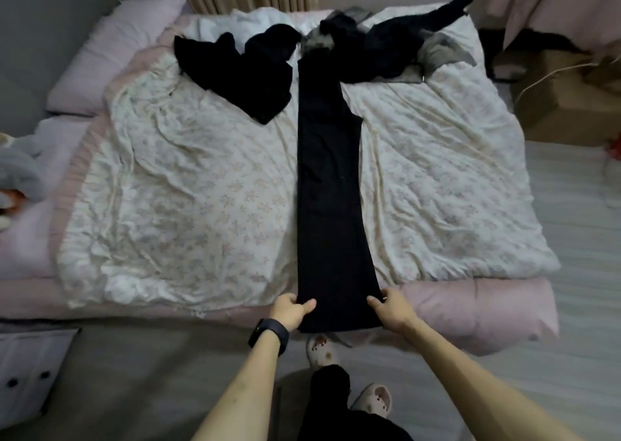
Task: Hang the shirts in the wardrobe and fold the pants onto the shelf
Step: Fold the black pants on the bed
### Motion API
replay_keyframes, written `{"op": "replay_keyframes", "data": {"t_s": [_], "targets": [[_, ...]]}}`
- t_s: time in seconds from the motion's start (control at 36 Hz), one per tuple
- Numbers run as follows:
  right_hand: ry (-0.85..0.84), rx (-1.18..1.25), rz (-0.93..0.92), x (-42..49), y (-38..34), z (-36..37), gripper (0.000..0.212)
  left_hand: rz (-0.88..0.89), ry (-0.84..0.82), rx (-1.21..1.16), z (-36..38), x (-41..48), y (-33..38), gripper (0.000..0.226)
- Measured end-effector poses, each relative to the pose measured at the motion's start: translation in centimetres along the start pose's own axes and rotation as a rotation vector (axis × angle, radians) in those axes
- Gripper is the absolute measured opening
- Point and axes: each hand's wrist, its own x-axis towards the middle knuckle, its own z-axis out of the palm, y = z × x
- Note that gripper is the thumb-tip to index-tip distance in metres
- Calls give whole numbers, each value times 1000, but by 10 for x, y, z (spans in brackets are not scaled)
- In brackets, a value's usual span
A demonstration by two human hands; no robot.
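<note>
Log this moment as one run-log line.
phase: pants folding | long black pants: flat on floral white quilt | left hand: grips near end | right hand: grips near end

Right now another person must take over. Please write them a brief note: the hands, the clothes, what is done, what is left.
Left hand pinches the left edge of the black pants; right hand pinches the right edge.
The pants lie straight along the floral quilt, near end over the edge of the bed.
A black garment and a dark and grey heap lie at the far end.
Done: pants laid flat.
Left: fold and shelve them, then sort the other clothes. Wardrobe and shelf not in view.
</note>
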Motion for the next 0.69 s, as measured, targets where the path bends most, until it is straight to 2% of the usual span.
{"op": "replay_keyframes", "data": {"t_s": [0.06,0.14,0.28,0.44,0.53,0.61,0.69], "targets": [[49,-8,-26,-21,-2,-5,27,33,44,-39,8,-22,2,16],[80,-41,-68,-46,-3,-9,23,47,58,-34,18,-44,1,23],[-78,-298,-54,-79,7,-19,20,-21,-25,180,18,-75,-8,39],[-27,-340,-32,-108,17,-23,30,-37,-4,138,27,-96,-13,55],[23,-260,-18,-111,12,-28,18,-5,11,34,30,-98,-5,55],[84,-5,-28,-109,6,-37,30,62,83,-9,30,-100,8,58],[67,219,-61,-116,-2,-52,44,165,147,-91,28,-107,22,42]]}}
